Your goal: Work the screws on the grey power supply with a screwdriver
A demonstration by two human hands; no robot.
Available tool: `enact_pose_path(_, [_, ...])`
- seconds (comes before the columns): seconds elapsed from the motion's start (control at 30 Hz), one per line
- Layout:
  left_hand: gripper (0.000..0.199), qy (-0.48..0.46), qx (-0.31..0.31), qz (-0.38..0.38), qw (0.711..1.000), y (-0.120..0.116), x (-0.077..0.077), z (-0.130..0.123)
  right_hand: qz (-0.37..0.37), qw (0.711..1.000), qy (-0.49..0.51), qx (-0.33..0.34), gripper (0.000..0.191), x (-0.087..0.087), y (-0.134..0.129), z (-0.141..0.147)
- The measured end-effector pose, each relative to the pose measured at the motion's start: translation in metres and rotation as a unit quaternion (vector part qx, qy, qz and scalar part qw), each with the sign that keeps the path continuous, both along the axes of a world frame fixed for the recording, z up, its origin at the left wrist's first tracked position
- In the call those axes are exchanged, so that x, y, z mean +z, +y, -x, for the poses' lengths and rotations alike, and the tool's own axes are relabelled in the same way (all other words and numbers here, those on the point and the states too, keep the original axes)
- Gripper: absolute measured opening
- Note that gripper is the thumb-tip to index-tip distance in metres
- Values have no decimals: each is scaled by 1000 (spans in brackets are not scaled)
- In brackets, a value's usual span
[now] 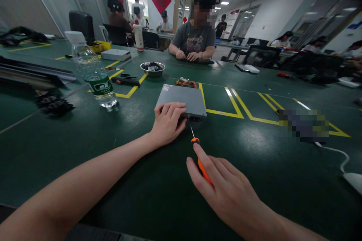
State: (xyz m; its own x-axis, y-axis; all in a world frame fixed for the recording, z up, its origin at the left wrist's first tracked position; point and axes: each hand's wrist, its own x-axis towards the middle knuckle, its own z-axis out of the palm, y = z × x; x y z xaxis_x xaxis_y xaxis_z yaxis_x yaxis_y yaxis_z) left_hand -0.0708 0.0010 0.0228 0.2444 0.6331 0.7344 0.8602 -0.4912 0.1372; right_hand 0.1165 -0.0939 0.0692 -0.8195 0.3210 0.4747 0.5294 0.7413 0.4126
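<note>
Fingers of the left hand clasp the metal box at twelve o'clock on the surface. The right hand holds a screwdriver, its tip apparently touching the box's six-o'clock side.

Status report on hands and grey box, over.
Left fingers on grey box. Right fingers holding screwdriver, shaft toward box. Bottle left of box, untouched.

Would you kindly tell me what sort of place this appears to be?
It looks like a shared electronics workshop or training room, judging by the green table marked with yellow tape, the screwdriver held near a grey metal box with coloured wires, and another person across the table.
</note>
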Motion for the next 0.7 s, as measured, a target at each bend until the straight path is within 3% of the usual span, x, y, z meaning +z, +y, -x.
enact_pose_path(0.2, [21,1,4,-5,1000,1,-1,0,-23,998,39,-37,21,2,1,-2])
enact_pose_path(0.4, [21,2,4,-2,1000,1,0,0,4,1000,7,11,27,-2,2,0])
enact_pose_path(0.6, [21,2,9,-6,1000,1,-2,0,-38,997,40,-48,26,-1,4,-3])
enact_pose_path(0.7, [21,2,10,-10,1000,3,-3,0,-13,999,18,-23,31,-2,2,-1])
